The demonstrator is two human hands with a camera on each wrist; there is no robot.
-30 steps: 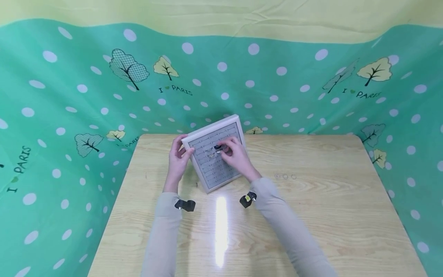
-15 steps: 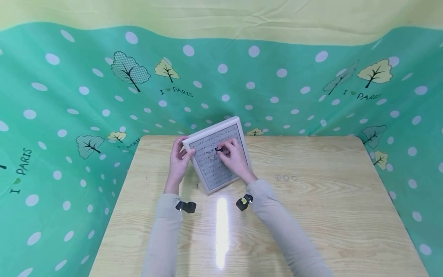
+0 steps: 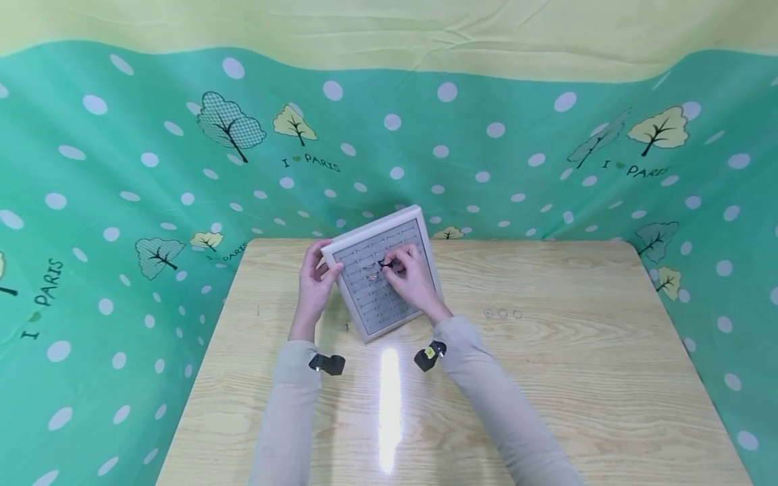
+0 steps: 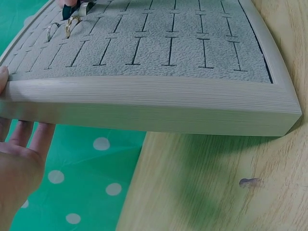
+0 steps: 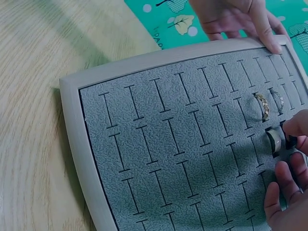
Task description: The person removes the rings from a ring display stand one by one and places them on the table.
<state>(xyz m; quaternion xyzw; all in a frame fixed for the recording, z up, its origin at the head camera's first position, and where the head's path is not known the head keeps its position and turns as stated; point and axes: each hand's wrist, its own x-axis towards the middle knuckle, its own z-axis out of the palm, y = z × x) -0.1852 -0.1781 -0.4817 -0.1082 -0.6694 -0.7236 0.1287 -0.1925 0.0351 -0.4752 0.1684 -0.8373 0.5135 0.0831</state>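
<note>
Ring display tray (image 3: 379, 280) with slotted grey insert, tilted on a wooden tabletop (image 3: 547, 378), far edge raised.

The left hand (image 3: 316, 280) gripped the tray's left edge, thumb on the rim. The right hand (image 3: 413, 280) pinched a dark ring (image 5: 290, 141) at a slot, just beside a wide silver ring (image 5: 274, 140). Two thin rings (image 5: 262, 106) stood in neighbouring slots. Three more rings (image 3: 502, 313) lay on the tabletop, well apart to the right.
</note>
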